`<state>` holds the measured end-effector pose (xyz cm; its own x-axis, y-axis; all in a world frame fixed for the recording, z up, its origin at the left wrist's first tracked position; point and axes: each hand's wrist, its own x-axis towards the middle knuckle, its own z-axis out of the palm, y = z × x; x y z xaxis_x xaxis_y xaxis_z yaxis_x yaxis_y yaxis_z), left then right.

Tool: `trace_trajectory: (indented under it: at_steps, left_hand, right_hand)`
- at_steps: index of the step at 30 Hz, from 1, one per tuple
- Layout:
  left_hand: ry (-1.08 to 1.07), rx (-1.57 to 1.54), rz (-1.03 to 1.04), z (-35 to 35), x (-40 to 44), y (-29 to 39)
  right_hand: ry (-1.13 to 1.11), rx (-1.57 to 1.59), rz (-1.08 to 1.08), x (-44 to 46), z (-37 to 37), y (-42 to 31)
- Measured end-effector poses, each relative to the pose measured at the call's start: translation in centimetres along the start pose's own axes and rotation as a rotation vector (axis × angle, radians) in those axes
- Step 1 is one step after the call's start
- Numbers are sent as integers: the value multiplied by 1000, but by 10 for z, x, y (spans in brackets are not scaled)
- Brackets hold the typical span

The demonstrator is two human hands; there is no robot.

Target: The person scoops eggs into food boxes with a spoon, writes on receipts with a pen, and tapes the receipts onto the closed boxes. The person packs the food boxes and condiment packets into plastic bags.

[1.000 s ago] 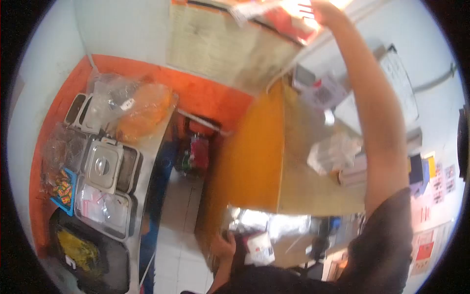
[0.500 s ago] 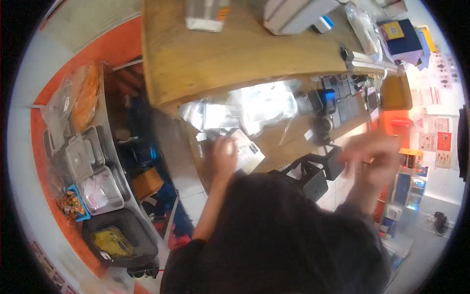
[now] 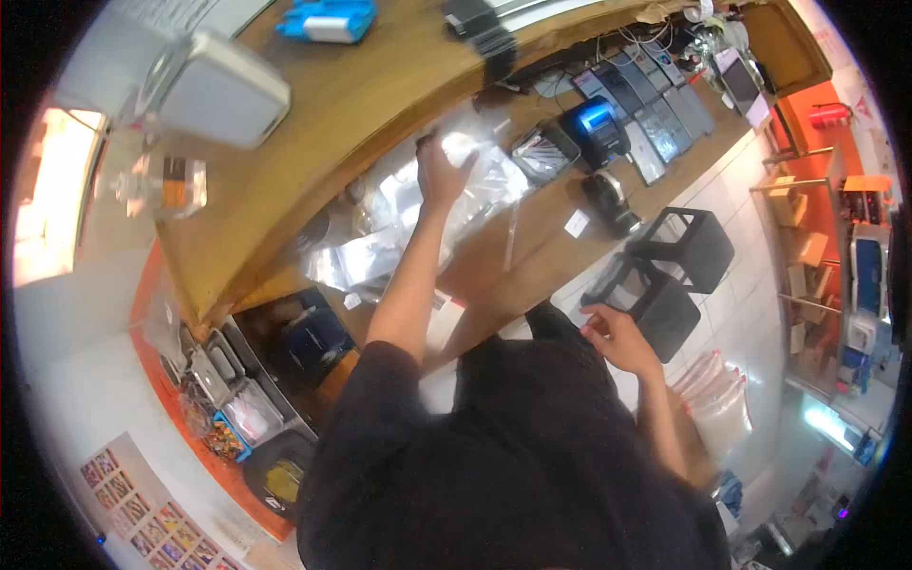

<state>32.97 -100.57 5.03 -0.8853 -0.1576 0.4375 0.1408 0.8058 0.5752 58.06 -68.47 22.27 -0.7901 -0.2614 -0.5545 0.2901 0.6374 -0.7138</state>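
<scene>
My left hand (image 3: 443, 173) reaches over the wooden counter with its fingers spread, above a heap of clear, shiny plastic packaging (image 3: 380, 255). Whether the fingertips touch the plastic cannot be made out. My right hand (image 3: 619, 339) is low in front of my body, fingers loosely bent and apart, with nothing visible in them. Just beyond it stand two black open-framed stools or stands (image 3: 698, 249). A white box or card (image 3: 444, 321) shows partly beside my left forearm.
Along the counter lie a black device with a lit blue screen (image 3: 597, 119), rows of phone-like slabs (image 3: 655, 138) and a roll of tape (image 3: 608, 201). A raised wooden shelf (image 3: 313, 123) overhangs the counter. At the right, plastic bags (image 3: 714, 404) stand on the tiled floor.
My left hand has left the white box and stretched forward to the plastic packaging. The right hand has come down toward my body. My view has turned.
</scene>
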Motion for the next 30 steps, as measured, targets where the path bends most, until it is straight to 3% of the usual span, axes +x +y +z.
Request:
trace_trajectory:
  at_steps: [1,3,4,6,7,9,11,13,15,18,20,21,23,27,30]
  left_hand:
    - [2,8,16,27,21,-4]
    - [193,45,-336,84,51,-20]
    - [201,49,-335,91,65,-21]
    - [33,179,-565,87,84,-27]
    - [38,188,-568,78,82,-28]
    - [136,-13,-346,48,67,-14]
    - [101,-124,-339,-32,50,74]
    - [172,-61,-260,-80,16,126]
    - [125,229,-216,-125,-18,159]
    - [142,269,-327,-175,-31,255]
    - [244,-139,-594,-187,-41,282]
    - [253,-130,-588,-194,-45,290]
    - [428,-216,-600,-209,-48,295]
    - [621,-262,-481,-221,-47,297]
    - [628,-107,-609,-224,-47,293]
  right_hand:
    - [7,12,-11,6,-16,2]
    - [-85,-36,14,15,-47,5]
    - [-87,-38,5,21,-60,5]
    - [-92,-135,-89,35,-82,3]
    - [-101,-134,-96,42,-90,4]
    - [-155,-148,-274,65,-104,0]
    - [-148,-63,-322,86,-113,-19]
    - [-65,-10,-476,108,-109,-32]
    - [79,-88,-714,132,-91,-39]
    - [155,-154,-930,150,-46,-56]
    - [11,2,-863,137,-26,-75]
    - [9,7,-875,134,-23,-78]
    - [-495,215,-704,131,-24,-81]
    - [-629,265,-824,109,-59,-68]
    - [-793,403,-906,95,-99,-55]
